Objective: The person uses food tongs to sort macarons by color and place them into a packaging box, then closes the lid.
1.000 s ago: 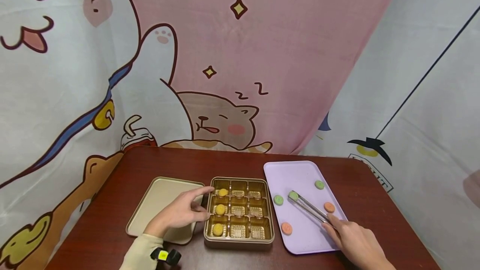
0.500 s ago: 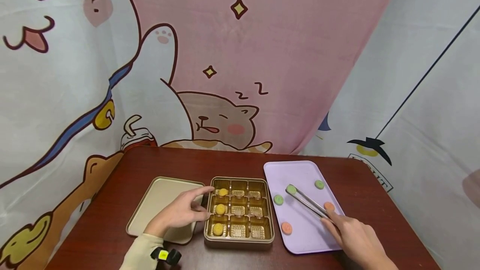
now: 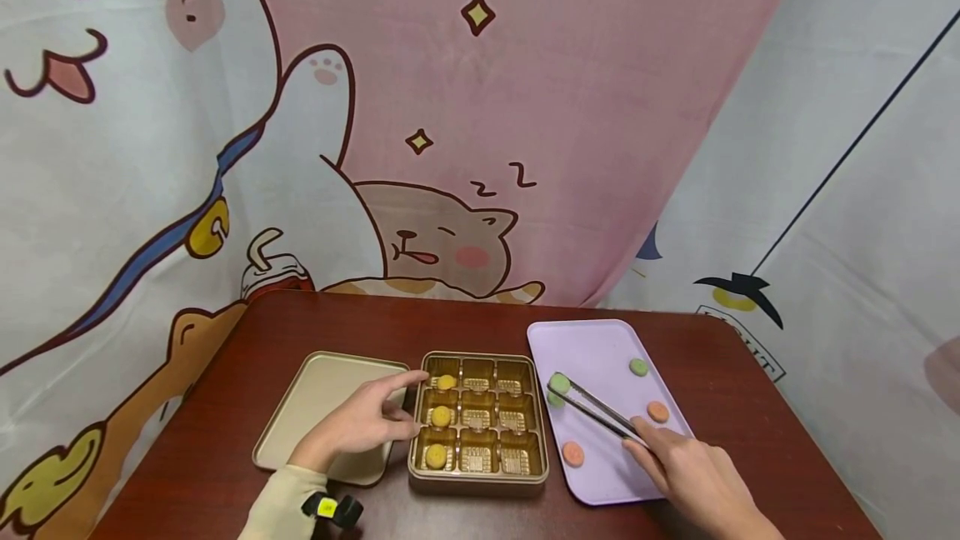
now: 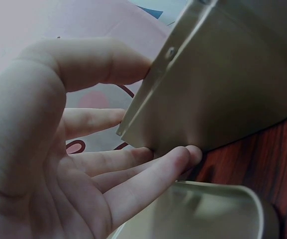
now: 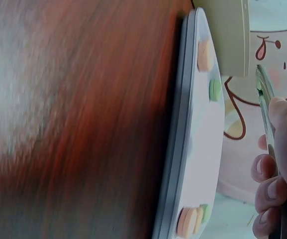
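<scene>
My right hand [image 3: 697, 473] grips metal tongs [image 3: 600, 415], whose tips pinch a green macaron [image 3: 558, 382] above the left side of the lilac tray [image 3: 600, 473]. Just below it, another green macaron [image 3: 555, 399] is partly covered. My left hand [image 3: 367, 422] touches the left side of a gold box [image 3: 480, 486] with fingers extended; in the left wrist view its fingertips [image 4: 180, 157] meet the box's outer wall [image 4: 223, 84]. The box has a divided insert, and yellow macarons [image 3: 440, 417] fill its left column, one per compartment. Its middle and right columns hold nothing.
A gold lid [image 3: 300, 415] lies left of the box, partly under my left hand. On the tray are a green macaron [image 3: 638, 367] and two orange ones, one at the right [image 3: 657, 412] and one front left [image 3: 573, 453]. A printed curtain [image 3: 570, 148] hangs behind the table.
My right hand has moved left, carrying the green macaron in the tongs up from the tray's middle towards the box. My left hand stays at the box's side.
</scene>
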### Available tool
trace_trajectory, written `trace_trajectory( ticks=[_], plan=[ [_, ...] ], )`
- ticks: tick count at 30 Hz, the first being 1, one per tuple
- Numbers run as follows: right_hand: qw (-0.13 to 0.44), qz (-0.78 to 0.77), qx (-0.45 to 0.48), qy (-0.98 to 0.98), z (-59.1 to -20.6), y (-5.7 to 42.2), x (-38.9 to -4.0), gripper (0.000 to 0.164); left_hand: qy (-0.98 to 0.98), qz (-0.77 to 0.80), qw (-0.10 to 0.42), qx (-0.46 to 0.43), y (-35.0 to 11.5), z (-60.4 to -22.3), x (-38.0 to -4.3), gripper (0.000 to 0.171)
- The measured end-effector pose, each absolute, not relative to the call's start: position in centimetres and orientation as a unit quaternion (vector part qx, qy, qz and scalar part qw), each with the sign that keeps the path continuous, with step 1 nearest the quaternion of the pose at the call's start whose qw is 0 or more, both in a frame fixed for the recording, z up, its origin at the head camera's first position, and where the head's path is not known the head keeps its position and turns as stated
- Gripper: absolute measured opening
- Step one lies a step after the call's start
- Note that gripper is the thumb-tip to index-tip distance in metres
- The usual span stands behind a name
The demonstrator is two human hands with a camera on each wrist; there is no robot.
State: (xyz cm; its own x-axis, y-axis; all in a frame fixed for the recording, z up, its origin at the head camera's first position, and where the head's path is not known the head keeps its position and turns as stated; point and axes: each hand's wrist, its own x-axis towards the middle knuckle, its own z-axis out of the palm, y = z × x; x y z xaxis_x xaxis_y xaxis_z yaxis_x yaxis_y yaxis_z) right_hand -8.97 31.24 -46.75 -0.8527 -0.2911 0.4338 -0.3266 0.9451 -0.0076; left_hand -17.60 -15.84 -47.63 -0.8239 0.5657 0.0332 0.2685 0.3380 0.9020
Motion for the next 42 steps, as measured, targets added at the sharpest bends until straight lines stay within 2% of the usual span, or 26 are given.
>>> trace_trajectory(
  ticks=[5,12,20,24,29,42],
  plan=[
    [0.223,0.030,0.180,-0.958,-46.4,30.1,-8.5,0.024,0.807,0.511,0.143,0.261,-15.8,-47.6,-17.6,0.078],
    [0.185,0.054,0.205,-0.960,-45.8,28.0,-7.8,0.023,0.807,0.510,0.142,0.262,-15.8,-47.6,-17.6,0.078],
    [0.217,0.061,0.296,-0.928,-46.3,26.3,-7.4,0.026,0.808,0.509,0.142,0.262,-15.9,-47.6,-17.6,0.078],
    [0.229,0.061,0.331,-0.913,-46.2,25.3,-7.2,0.034,0.806,0.512,0.145,0.260,-15.9,-47.6,-17.6,0.078],
    [0.229,0.042,0.338,-0.912,-46.1,24.5,-6.8,0.043,0.804,0.514,0.146,0.261,-15.9,-47.6,-17.6,0.078],
    [0.239,0.020,0.337,-0.910,-46.2,24.6,-6.8,0.046,0.805,0.512,0.145,0.261,-15.9,-47.7,-17.6,0.078]
  ],
)
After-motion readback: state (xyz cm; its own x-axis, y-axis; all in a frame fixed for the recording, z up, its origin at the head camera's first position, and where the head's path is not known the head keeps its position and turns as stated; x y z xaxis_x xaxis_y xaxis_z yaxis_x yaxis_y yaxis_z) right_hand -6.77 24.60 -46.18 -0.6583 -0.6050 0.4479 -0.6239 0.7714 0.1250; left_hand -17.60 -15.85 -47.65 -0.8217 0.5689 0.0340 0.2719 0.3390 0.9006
